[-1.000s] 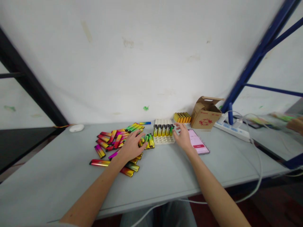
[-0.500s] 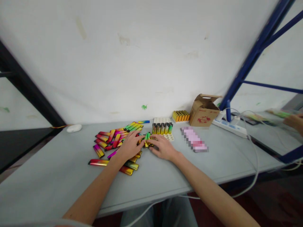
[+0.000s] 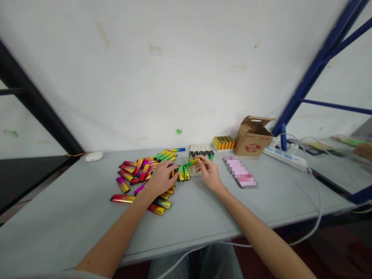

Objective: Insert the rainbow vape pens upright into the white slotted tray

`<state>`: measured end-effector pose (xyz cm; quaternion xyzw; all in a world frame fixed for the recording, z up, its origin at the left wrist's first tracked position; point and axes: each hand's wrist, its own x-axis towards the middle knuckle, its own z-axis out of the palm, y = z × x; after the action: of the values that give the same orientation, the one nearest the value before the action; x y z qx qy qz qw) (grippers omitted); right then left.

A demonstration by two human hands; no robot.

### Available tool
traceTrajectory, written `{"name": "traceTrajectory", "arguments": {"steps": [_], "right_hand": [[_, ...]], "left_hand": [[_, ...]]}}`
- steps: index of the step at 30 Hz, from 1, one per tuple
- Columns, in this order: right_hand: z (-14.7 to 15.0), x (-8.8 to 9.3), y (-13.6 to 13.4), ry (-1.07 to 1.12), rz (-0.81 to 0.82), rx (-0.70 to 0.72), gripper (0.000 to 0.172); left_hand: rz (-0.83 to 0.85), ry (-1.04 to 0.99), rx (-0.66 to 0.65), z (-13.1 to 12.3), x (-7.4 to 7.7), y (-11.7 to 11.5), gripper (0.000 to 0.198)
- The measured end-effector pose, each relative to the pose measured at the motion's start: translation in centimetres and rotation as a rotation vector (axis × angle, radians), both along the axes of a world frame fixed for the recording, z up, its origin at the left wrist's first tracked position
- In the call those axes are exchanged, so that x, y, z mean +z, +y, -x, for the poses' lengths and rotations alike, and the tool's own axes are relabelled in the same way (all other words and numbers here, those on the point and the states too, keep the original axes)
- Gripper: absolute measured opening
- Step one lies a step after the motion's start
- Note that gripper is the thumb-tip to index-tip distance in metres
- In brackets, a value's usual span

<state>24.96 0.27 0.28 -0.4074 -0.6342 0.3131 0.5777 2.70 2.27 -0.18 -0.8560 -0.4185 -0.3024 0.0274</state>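
Observation:
A heap of shiny lighters [image 3: 139, 172] in red, pink, gold and green lies on the grey table [image 3: 72, 217]. My left hand [image 3: 160, 179] rests flat on the heap's right side, fingers spread. My right hand [image 3: 209, 173] pinches one green and gold lighter [image 3: 192, 163], lifted and nearly level, just in front of a white holder tray [image 3: 200, 148]. A row of lighters [image 3: 200, 155] stands upright in that tray. A few green and gold lighters [image 3: 182, 173] lie between my hands.
A phone [image 3: 240, 171] lies right of my right hand. Behind it are an open cardboard box [image 3: 252, 136], a block of yellow lighters [image 3: 223, 143] and a power strip [image 3: 287, 158] with cables. A white oval object [image 3: 94, 156] sits far left. Another person's hand [image 3: 363, 150] shows at the right edge.
My right hand came from the tray's right side to the loose lighters beside the heap, closed on a green and gold one and raised it toward the tray. My left hand stayed on the heap.

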Motion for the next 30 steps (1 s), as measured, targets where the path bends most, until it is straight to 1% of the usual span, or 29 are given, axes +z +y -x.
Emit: {"name": "traceTrajectory", "arguments": {"steps": [2,4,6,8,11,15,17,19,22,24,26,30], "right_hand": [[-0.5,0.3,0.6,0.244,0.134,0.021,0.029],[-1.1,0.5,1.1,0.421,0.243,0.065,0.024],[-1.7,0.6,1.5,0.535,0.344,0.104,0.02],[-2.1,0.6,1.7,0.595,0.41,0.123,0.017],[-2.0,0.5,1.7,0.614,0.414,0.126,0.021],[-1.6,0.8,1.3,0.603,0.368,0.171,0.034],[-1.6,1.1,1.0,0.544,0.347,0.215,0.042],[-1.6,1.5,0.6,0.465,0.33,0.269,0.045],[-1.6,2.0,0.2,0.384,0.324,0.36,0.038],[-1.6,2.1,-0.1,0.379,0.341,0.416,0.034],[-1.5,2.2,-0.3,0.418,0.383,0.46,0.033],[-1.3,2.2,-0.6,0.553,0.516,0.539,0.03]], "left_hand": [[0.001,-0.003,0.001,0.0,0.1,0.0,0.027],[0.004,-0.001,0.003,-0.1,0.3,-0.1,0.027],[0.005,-0.002,0.004,-0.1,0.3,-0.1,0.027],[0.003,-0.01,0.001,-0.1,0.3,-0.1,0.027],[-0.004,-0.035,0.0,-0.2,0.4,-0.1,0.025],[-0.015,-0.067,-0.003,-0.4,0.9,-0.4,0.023],[-0.022,-0.086,-0.007,-0.4,1.1,-0.5,0.022],[-0.034,-0.099,-0.014,-0.4,1.3,-0.5,0.021],[-0.055,-0.105,-0.018,-0.4,1.2,-0.4,0.02],[-0.062,-0.103,-0.016,-0.4,1.1,-0.3,0.02],[-0.063,-0.104,-0.015,-0.4,1.1,-0.3,0.02],[-0.069,-0.111,-0.021,-0.4,1.1,-0.4,0.02]]}}
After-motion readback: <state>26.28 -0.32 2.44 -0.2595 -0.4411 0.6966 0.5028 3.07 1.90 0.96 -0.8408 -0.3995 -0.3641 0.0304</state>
